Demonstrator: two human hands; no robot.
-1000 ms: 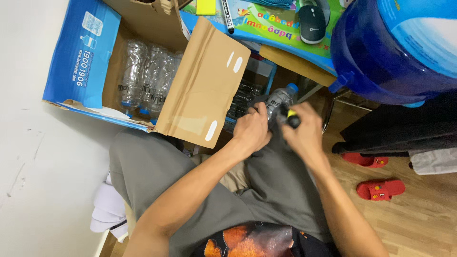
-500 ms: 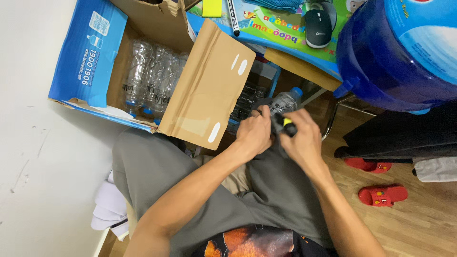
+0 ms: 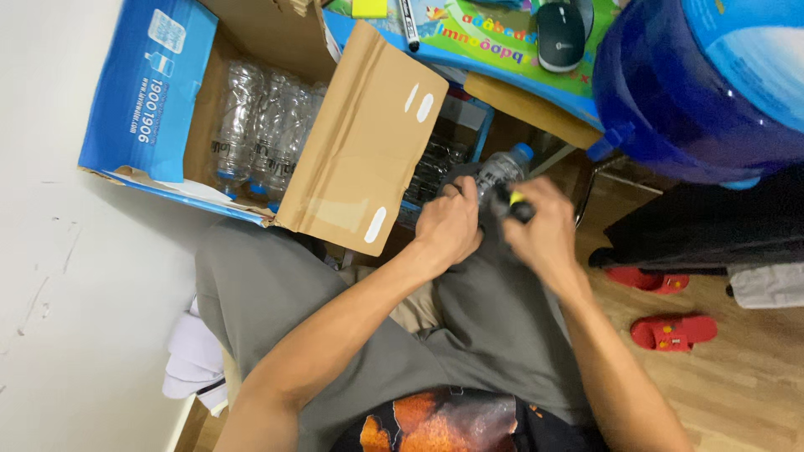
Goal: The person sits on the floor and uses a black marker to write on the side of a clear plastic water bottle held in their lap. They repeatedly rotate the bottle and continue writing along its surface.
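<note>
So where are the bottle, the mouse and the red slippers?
bottle (image 3: 500,170): head view, on its clear body below the blue cap.
mouse (image 3: 559,35): head view, on its dark back.
red slippers (image 3: 672,331): head view, on the nearer one's strap.

a wooden desk top (image 3: 536,113) runs across the upper edge of the view, and a colourful alphabet mat (image 3: 494,42) covers most of it. on the mat lie a dark computer mouse (image 3: 559,38), a black marker (image 3: 409,23) and a yellow sticky pad (image 3: 369,7). below, the light wood floor (image 3: 737,385) carries a pair of red slippers (image 3: 670,331) and, by the white wall, what looks like folded white cloth (image 3: 191,360), partly hidden by a leg.
</note>
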